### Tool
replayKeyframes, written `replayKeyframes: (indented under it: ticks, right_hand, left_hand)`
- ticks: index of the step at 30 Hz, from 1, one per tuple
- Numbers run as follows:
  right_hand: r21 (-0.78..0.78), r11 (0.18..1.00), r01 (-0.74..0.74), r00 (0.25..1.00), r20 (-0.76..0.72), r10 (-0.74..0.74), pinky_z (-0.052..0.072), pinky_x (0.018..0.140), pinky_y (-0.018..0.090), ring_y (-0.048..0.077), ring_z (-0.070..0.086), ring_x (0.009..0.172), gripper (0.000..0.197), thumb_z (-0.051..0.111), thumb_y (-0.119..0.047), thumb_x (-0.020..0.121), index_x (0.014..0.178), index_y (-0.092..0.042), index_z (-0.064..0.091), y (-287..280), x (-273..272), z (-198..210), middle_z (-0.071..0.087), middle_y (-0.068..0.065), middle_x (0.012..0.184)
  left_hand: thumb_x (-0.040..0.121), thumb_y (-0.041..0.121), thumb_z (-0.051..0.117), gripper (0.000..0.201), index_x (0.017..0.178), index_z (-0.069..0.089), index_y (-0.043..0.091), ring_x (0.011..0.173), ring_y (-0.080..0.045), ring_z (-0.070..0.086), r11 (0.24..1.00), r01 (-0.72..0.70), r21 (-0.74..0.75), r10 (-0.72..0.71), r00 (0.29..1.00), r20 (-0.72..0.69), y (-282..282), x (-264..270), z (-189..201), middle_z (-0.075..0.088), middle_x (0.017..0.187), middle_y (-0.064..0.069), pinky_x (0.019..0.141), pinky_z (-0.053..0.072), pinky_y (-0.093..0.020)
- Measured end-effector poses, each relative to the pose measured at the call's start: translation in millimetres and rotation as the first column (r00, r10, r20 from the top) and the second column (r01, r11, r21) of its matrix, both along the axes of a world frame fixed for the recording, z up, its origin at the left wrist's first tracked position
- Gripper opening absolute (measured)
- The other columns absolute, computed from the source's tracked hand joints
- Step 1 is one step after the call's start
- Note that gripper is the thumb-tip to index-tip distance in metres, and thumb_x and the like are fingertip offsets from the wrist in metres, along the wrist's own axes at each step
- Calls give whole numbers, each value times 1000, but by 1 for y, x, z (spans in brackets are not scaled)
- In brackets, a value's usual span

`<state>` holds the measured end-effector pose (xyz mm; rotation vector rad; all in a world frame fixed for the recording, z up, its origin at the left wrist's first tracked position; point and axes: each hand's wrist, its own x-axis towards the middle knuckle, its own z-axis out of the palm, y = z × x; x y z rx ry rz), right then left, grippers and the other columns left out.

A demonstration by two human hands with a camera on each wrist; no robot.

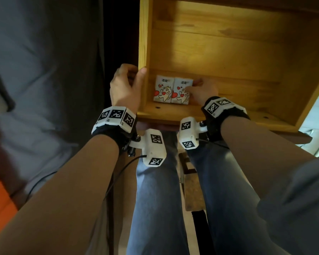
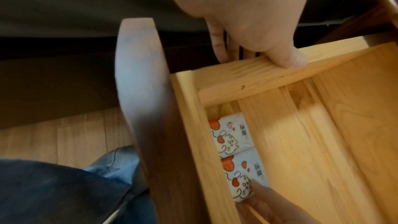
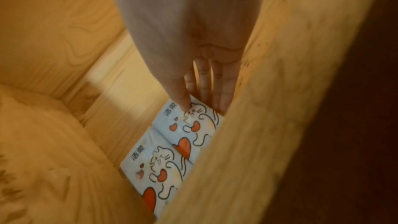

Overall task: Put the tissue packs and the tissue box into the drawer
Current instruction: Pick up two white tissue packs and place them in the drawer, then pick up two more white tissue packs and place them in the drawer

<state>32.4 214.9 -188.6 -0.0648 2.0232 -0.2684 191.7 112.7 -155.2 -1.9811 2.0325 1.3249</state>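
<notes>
A pale wooden drawer [image 1: 143,34] stands pulled out. Two white tissue packs with cat and heart prints lie flat, side by side, in its near left corner: the left pack [image 1: 163,91] and the right pack [image 1: 180,93]. My right hand [image 1: 193,86] is inside the drawer. It pinches the right pack [image 3: 193,122] at its right end, thumb on top and fingers along the edge. My left hand [image 1: 134,74] grips the drawer's left wall [image 2: 247,72], thumb on the rim and fingers outside. No tissue box is in view.
The drawer's darker front board [image 2: 140,91] is between my knees and the packs. My legs in jeans [image 1: 157,181] are just below the drawer front. Grey bedding [image 1: 35,61] lies to the left. Wooden floor [image 2: 75,134] shows beneath.
</notes>
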Motion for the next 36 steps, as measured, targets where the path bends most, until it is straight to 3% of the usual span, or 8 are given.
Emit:
replayKeyframes:
  ticks: [7,12,16,20,23,27,29,36]
  right_hand:
    - [-9,998,-69,996,51,69,56,89,40,26,64,104,28,63,-15,84,109,-7,55,-13,10,-5,65,12,116]
    - [-77,976,-204,973,-125,194,48,79,23,16,56,104,29,60,-13,84,113,-14,57,-14,0,-2,58,7,122]
    - [-197,862,-467,884,-98,457,42,103,35,24,45,124,36,52,-9,87,122,-19,57,-26,4,0,49,9,133]
    - [-142,747,-649,749,49,660,31,113,48,36,32,135,44,45,-12,91,134,-20,47,-34,12,0,36,16,146]
    - [-118,685,-719,682,69,728,16,116,45,37,25,138,43,40,-9,93,136,-15,45,-38,8,6,36,19,146]
    - [-146,740,-656,739,71,670,35,108,42,35,40,130,39,42,-8,92,130,-7,49,-38,6,14,46,19,139]
    - [-161,786,-597,791,50,610,45,93,33,30,51,120,39,43,-9,92,131,-6,47,-35,6,20,49,17,136]
    - [-265,898,-352,929,23,370,49,79,27,23,60,105,30,46,-9,91,119,-11,59,-14,-15,60,59,8,127]
  left_hand:
    - [88,49,51,43,111,56,13,91,-10,59,999,29,19,-29,999,-34,-2,2,-1,65,109,-6,81,52,-27]
    - [88,49,50,44,112,56,13,91,-9,59,999,44,28,-43,998,-40,-3,3,-2,64,109,-5,79,51,-25]
    - [89,49,50,43,112,55,13,92,-10,59,999,36,33,-34,999,-41,-2,3,-3,64,109,-5,79,50,-25]
    - [89,47,51,42,112,56,12,92,-9,58,999,34,28,-33,999,-41,-2,3,-3,65,109,-5,78,48,-23]
    - [90,46,51,41,113,56,12,92,-8,57,999,31,39,-30,999,-33,-2,3,-2,65,109,-4,77,46,-20]
    - [91,44,50,39,113,56,12,88,-7,55,997,41,61,-41,999,5,-2,-1,2,60,102,4,68,40,-10]
    - [91,43,49,38,111,57,13,86,-8,55,998,33,60,-34,999,21,-3,-4,6,62,103,1,70,43,-17]
    - [89,32,51,30,112,55,13,96,-20,62,1000,21,-8,-20,998,65,-8,-31,35,60,116,-7,76,47,-28]
